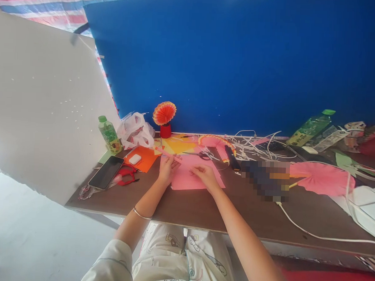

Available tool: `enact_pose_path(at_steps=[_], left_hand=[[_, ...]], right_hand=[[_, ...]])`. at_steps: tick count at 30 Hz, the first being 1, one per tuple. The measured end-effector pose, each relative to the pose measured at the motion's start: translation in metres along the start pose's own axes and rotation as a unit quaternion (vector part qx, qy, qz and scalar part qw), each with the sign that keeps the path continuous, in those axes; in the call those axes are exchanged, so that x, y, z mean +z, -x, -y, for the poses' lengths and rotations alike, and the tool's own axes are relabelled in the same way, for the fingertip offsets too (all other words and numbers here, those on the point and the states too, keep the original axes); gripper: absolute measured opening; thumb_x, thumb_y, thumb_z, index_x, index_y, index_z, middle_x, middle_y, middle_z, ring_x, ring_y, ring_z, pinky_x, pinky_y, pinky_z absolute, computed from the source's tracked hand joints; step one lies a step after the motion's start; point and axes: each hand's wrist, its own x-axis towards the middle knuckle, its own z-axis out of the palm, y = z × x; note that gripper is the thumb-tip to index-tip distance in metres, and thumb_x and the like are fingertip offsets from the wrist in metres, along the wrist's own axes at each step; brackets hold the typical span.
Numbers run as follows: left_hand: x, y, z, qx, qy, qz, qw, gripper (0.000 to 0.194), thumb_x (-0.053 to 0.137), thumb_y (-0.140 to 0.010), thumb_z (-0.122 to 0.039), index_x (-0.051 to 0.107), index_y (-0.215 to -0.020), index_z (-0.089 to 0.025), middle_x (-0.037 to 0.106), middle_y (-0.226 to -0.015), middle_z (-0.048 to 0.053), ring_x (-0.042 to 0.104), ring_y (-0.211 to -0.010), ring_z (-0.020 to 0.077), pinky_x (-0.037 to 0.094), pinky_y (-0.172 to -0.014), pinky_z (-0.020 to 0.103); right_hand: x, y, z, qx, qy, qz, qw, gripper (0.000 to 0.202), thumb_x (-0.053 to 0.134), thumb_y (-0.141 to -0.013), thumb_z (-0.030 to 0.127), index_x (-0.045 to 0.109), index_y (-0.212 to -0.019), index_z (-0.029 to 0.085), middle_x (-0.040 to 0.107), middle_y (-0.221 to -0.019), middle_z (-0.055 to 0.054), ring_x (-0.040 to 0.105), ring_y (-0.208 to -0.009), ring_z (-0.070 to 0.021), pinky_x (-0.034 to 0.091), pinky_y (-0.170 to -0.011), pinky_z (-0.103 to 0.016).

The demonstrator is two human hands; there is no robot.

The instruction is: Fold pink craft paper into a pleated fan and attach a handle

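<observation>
My left hand (169, 169) is closed on a narrow folded strip of pink paper (163, 151), which slants up to the left from the fingers. Beneath both hands lies a pile of pink paper sheets (189, 182). My right hand (204, 176) hovers at the right part of this pile, its fingers loosely bent and slightly apart, with nothing visible in them. Just behind the hands, a pair of scissors (205, 156) rests by the far edge of the pink sheets. Yellow paper (178, 145) lies farther back.
At left are a phone (106, 172), red-handled pliers (126, 175), a white case (135, 159) on orange paper (148, 165) and a green-capped bottle (109, 133). A pleated paper flower (164, 113) stands behind. Paper scraps (248, 146), a pink fan (324, 178) and a cable (307, 230) occupy the right.
</observation>
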Motion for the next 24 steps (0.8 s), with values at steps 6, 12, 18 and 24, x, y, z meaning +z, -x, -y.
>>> enact_pose_path(at_steps=[6,12,18,24], left_hand=[[-0.007,-0.009,-0.008,0.013,0.060,-0.068,0.996,0.016,0.052,-0.086,-0.023,0.058,-0.097,-0.013,0.062,-0.107,0.014,0.059,-0.103,0.0208,0.044,-0.093,0.034],[-0.013,-0.015,-0.016,0.017,0.077,-0.073,0.994,0.020,0.045,-0.089,-0.027,0.060,-0.094,-0.014,0.057,-0.118,0.013,0.054,-0.110,0.0201,0.043,-0.096,0.033],[-0.020,-0.021,-0.020,0.039,0.055,-0.085,0.994,0.021,0.044,-0.090,-0.030,0.059,-0.097,-0.017,0.051,-0.127,0.011,0.052,-0.112,0.0195,0.044,-0.096,0.032],[-0.023,-0.023,-0.019,0.045,0.030,-0.077,0.996,0.015,0.051,-0.087,-0.025,0.056,-0.098,-0.016,0.053,-0.123,0.012,0.054,-0.110,0.0208,0.044,-0.094,0.034]], right_hand=[[-0.002,-0.001,-0.001,-0.006,0.013,0.001,1.000,0.028,0.071,-0.060,0.042,0.067,-0.072,0.016,0.066,-0.067,-0.004,0.062,-0.066,-0.0171,0.050,-0.068,-0.030],[-0.008,-0.005,-0.007,-0.020,0.025,0.004,0.999,0.030,0.070,-0.061,0.043,0.067,-0.073,0.016,0.067,-0.069,-0.005,0.062,-0.066,-0.0170,0.050,-0.068,-0.030],[-0.012,-0.009,-0.013,-0.027,0.039,-0.005,0.999,0.031,0.070,-0.059,0.043,0.068,-0.074,0.016,0.068,-0.070,-0.005,0.062,-0.068,-0.0182,0.050,-0.069,-0.031],[-0.015,-0.010,-0.015,-0.023,0.045,-0.031,0.998,0.029,0.071,-0.058,0.042,0.067,-0.072,0.017,0.068,-0.072,-0.005,0.062,-0.069,-0.0191,0.050,-0.068,-0.031]])
